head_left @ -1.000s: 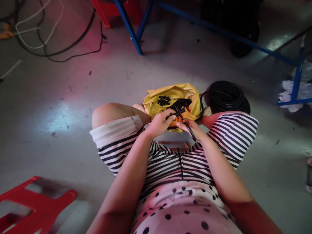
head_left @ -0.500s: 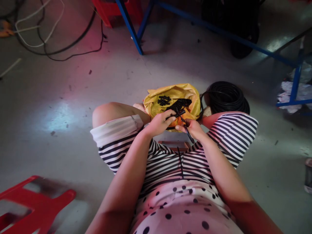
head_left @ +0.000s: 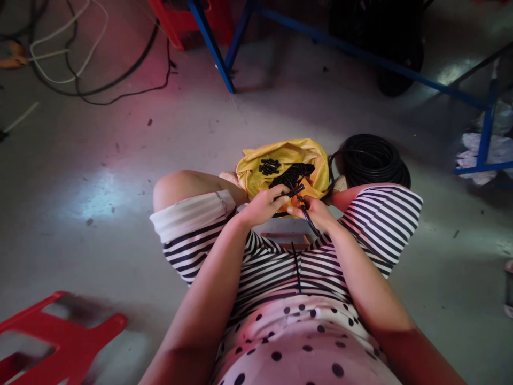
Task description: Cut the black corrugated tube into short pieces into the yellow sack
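Note:
My left hand (head_left: 265, 205) is closed on a length of black tube (head_left: 297, 190), whose end sticks out to the right past the fingertips. My right hand (head_left: 316, 213) is closed around scissors (head_left: 308, 216) with black and orange handles. Their blades point up toward the tube; whether they touch it is hard to see. Both hands are over the near edge of a yellow bag (head_left: 256, 152), which stands open between my legs. Inside it lie several short black tube pieces (head_left: 269, 167) and a darker heap of black pieces (head_left: 296, 174).
A coil of black tubing (head_left: 374, 160) lies right of the bag, one strand leading toward it. Blue metal frame legs (head_left: 212, 45) stand ahead. A red stool (head_left: 68, 331) is at lower left, and loose cables (head_left: 116, 88) lie at upper left.
The scissors blades, earlier crossing the tube, now show lower and less clearly beside it. The tube's end is in plainer view. Both hands stay almost in place.

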Motion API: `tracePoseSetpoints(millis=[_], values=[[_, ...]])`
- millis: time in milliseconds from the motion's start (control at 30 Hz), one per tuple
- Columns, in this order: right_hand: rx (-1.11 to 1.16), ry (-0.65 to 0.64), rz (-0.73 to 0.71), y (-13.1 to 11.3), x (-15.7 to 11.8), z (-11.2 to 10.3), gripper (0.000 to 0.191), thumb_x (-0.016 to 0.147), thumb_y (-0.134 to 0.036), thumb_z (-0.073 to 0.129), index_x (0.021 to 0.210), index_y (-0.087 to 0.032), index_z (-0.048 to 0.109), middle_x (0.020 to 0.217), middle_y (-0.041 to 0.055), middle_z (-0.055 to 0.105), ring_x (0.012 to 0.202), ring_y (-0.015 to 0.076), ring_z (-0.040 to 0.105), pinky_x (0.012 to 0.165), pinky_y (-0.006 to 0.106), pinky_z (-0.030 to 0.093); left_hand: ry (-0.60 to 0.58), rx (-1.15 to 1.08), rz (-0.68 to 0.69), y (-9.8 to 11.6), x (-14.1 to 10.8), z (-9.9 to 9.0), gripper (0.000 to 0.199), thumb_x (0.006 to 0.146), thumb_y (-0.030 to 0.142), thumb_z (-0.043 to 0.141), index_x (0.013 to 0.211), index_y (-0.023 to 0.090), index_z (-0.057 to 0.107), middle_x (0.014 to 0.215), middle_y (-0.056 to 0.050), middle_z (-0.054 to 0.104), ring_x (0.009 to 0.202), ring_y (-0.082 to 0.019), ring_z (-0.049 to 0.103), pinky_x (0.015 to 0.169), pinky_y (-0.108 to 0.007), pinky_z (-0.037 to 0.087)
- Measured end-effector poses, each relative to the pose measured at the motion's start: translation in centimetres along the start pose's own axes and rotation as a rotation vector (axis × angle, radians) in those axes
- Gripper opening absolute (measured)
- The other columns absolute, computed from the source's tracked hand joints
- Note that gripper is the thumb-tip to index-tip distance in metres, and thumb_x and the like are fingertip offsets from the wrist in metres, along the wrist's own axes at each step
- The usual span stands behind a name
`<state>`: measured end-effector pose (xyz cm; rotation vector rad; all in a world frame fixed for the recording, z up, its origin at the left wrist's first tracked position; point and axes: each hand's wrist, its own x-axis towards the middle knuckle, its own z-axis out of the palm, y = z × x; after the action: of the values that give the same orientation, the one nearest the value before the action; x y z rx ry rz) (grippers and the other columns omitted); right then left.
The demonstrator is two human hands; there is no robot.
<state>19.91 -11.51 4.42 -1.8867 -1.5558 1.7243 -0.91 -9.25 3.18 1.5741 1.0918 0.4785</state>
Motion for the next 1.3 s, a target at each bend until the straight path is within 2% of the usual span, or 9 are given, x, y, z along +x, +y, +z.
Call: tracePoseSetpoints(millis=[267,467,600,867,1067,1300], values=[[-0.039,-0.019,-0.037,-0.27,-0.07,-0.27,0.046,0.075,-0.057,0.075,0.093,-0.020,0.058,0.085,0.0003,0.065,0.077,0.0177,0.058,0.070,0.029,0.043,-0.032,0.000,0.009,0.29,-0.01,0.16,0.026,0.095,0.036,0.047,0.105,0.018,0.063,0.102,-0.007,0.070,0.093,-0.022,0.066,0.086,-0.033,0.051],[-0.088,-0.011,-0.037,-0.19,0.10,-0.24,0.049,0.074,-0.058,0.076,0.099,-0.019,0.062,0.086,0.0019,0.066,0.076,0.0179,0.059,0.068,0.028,0.043,-0.044,0.026,-0.010,0.31,-0.16,0.12,0.028,0.095,0.037,0.048,0.107,0.017,0.063,0.106,-0.008,0.071,0.095,-0.023,0.066,0.087,-0.034,0.051],[-0.145,0.024,-0.006,-0.24,0.14,-0.26,0.046,0.072,-0.060,0.077,0.087,-0.019,0.063,0.078,0.0006,0.064,0.071,0.0169,0.056,0.063,0.027,0.039,-0.019,0.017,0.003,0.18,-0.16,-0.05,0.028,0.095,0.037,0.047,0.107,0.018,0.063,0.105,-0.007,0.071,0.098,-0.024,0.066,0.090,-0.035,0.050],[-0.161,0.069,0.000,0.20,0.36,-0.38,0.051,0.070,-0.068,0.074,0.065,-0.021,0.053,0.062,-0.0031,0.050,0.061,0.0142,0.047,0.056,0.027,0.031,0.078,-0.026,-0.010,0.10,-0.08,-0.06,0.025,0.095,0.038,0.050,0.105,0.018,0.063,0.100,-0.006,0.070,0.096,-0.022,0.065,0.090,-0.034,0.051],[-0.177,0.071,0.031,0.05,0.54,-0.38,0.053,0.070,-0.070,0.073,0.059,-0.021,0.055,0.058,-0.0016,0.049,0.058,0.0152,0.047,0.055,0.029,0.032,0.123,-0.103,-0.086,0.06,-0.16,0.54,0.026,0.095,0.038,0.052,0.106,0.017,0.062,0.100,-0.006,0.069,0.094,-0.021,0.065,0.087,-0.033,0.051],[-0.200,0.073,0.035,0.45,0.70,-0.30,0.055,0.071,-0.071,0.073,0.056,-0.022,0.056,0.054,0.0009,0.051,0.055,0.0168,0.048,0.053,0.030,0.034,0.132,-0.061,-0.093,-0.26,-0.16,0.56,0.025,0.093,0.038,0.050,0.103,0.017,0.061,0.097,-0.006,0.067,0.092,-0.022,0.063,0.086,-0.034,0.050]])
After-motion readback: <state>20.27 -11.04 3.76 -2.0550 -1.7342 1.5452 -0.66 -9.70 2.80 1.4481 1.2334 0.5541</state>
